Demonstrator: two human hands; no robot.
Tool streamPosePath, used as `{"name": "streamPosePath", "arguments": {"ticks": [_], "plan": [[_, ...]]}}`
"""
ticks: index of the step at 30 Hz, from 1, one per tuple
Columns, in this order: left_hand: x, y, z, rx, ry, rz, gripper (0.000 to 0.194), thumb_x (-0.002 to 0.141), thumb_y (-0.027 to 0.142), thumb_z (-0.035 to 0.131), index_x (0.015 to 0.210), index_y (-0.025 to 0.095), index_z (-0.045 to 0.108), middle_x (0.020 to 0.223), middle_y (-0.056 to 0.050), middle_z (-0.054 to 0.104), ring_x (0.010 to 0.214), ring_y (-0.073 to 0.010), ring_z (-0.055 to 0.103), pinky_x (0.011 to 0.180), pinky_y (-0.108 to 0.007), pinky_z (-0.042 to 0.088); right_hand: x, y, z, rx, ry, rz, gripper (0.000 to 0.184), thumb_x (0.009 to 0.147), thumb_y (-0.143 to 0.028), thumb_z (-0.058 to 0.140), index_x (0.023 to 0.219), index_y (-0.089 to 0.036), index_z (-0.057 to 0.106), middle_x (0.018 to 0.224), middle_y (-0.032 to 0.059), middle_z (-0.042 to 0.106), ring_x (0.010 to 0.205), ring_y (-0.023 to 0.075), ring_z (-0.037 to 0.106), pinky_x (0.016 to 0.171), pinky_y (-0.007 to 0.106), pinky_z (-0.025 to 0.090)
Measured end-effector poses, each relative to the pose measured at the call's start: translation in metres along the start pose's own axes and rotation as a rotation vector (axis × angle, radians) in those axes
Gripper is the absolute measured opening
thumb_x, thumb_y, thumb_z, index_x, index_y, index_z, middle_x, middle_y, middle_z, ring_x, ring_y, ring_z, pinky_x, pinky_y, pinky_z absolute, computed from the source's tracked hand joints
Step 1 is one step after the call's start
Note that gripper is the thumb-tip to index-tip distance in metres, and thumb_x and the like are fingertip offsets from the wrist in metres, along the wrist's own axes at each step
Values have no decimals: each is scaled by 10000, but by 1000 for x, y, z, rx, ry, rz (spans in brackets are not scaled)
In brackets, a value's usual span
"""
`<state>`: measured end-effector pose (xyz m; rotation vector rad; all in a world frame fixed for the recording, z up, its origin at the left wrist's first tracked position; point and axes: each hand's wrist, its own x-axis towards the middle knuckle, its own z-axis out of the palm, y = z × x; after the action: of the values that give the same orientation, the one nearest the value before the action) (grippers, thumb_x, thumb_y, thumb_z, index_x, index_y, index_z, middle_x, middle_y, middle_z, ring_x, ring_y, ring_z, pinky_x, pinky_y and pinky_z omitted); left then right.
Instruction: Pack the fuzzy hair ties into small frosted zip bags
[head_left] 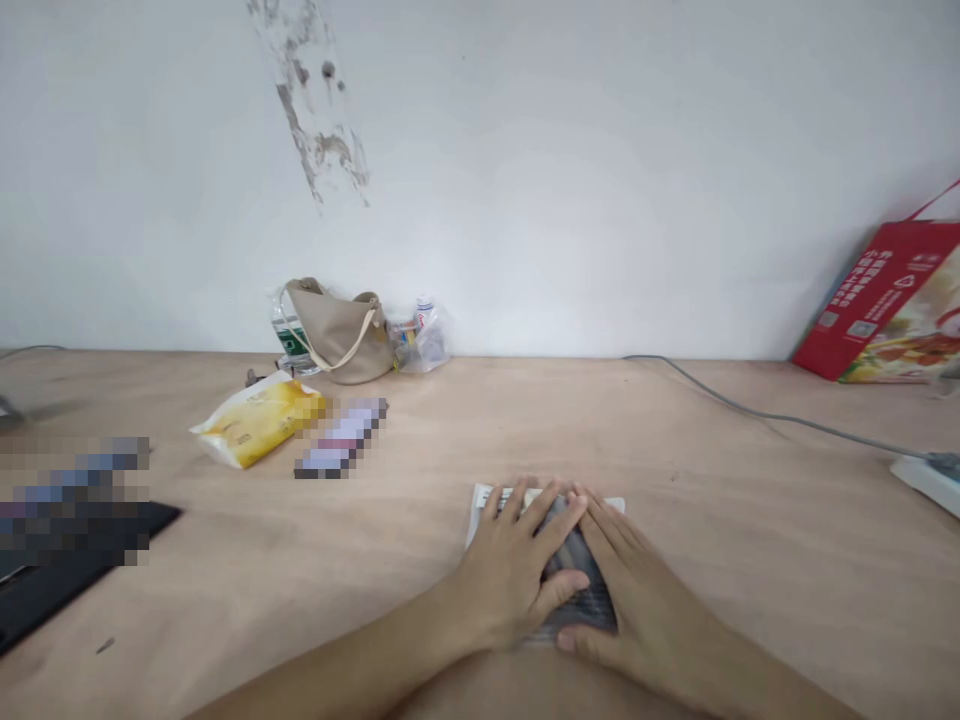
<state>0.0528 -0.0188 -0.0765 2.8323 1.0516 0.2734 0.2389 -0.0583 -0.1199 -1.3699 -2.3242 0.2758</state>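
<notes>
A flat grey and white packet [577, 560] lies on the wooden table [675, 470] in front of me. My left hand [517, 575] rests flat on its left half, fingers stretched out and slightly spread. My right hand [637, 590] lies flat on its right half, fingers together and pointing away and to the left, touching the left fingertips. Most of the packet is hidden under the hands; only its white far edge and a dark grey strip between the hands show.
A yellow and white pouch [259, 420] lies at far left, a beige bag [341, 335] and water bottle [289, 335] against the wall. A red box [889, 300] leans at far right. A grey cable [765, 412] runs to a white power strip [930, 475]. A black flat object [67, 570] lies at left.
</notes>
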Motion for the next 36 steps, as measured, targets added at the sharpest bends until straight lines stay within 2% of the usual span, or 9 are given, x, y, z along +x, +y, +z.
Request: {"name": "streamPosePath", "arguments": {"ticks": [3,8,24,26,28,30,32,34,36], "plan": [[1,2,-4,-34,-43,-21,675,877,572,334,1430,207,206,1484,-90,270,1336,-369,236,1032,-606,226,1,3,-1,11,-15,15,1072,713,-640,585,1458,-138,-1,1493,166,191,1364,318,144,1088,508,188],[4,6,-9,-50,-101,-56,664,873,527,397,1419,182,241,1487,-99,259,1336,-382,227,1037,-623,197,2,2,-3,7,-39,39,1063,705,-591,622,1460,-151,17,1498,155,180,1365,317,141,1091,516,175],[11,-2,-10,-57,-13,-31,602,878,493,409,1394,204,298,1445,-104,352,1323,-328,283,1045,-553,236,15,1,-10,105,-66,121,979,694,-627,599,1439,-123,214,1483,163,225,1364,315,149,1096,512,145],[12,-8,-9,-60,4,2,594,877,504,406,1388,219,306,1434,-94,371,1311,-305,311,1045,-530,252,14,5,-12,191,-43,128,906,735,-608,572,1434,-140,236,1490,150,218,1363,304,162,1094,495,165],[13,-17,-10,-62,16,30,592,871,516,418,1380,230,319,1421,-84,395,1297,-284,339,1043,-508,270,10,12,-16,300,46,183,749,799,-573,513,1402,-177,312,1488,127,240,1353,287,209,1079,470,216],[14,-27,-10,-56,28,36,597,864,528,428,1375,236,324,1409,-79,413,1284,-277,360,1034,-509,284,5,22,-20,402,177,292,552,844,-535,459,1290,-210,456,1400,117,406,1277,277,365,1026,436,311],[15,-35,-11,-35,69,32,580,870,525,419,1367,238,333,1395,-81,432,1270,-284,377,1014,-526,296,-1,30,-23,504,234,409,425,863,-517,423,1134,-212,544,1098,94,629,1038,259,569,894,392,422],[14,-37,-11,3,194,51,523,887,497,403,1330,219,387,1362,-95,469,1249,-290,395,992,-524,311,-6,33,-25,616,173,467,371,865,-499,424,1053,-202,543,744,17,649,740,219,621,705,336,464],[13,-28,-10,43,390,142,455,884,476,423,1229,187,491,1262,-111,556,1174,-281,455,950,-478,350,-9,31,-26,709,106,454,325,861,-457,452,1049,-198,513,581,-47,558,590,184,567,591,295,428]]}}
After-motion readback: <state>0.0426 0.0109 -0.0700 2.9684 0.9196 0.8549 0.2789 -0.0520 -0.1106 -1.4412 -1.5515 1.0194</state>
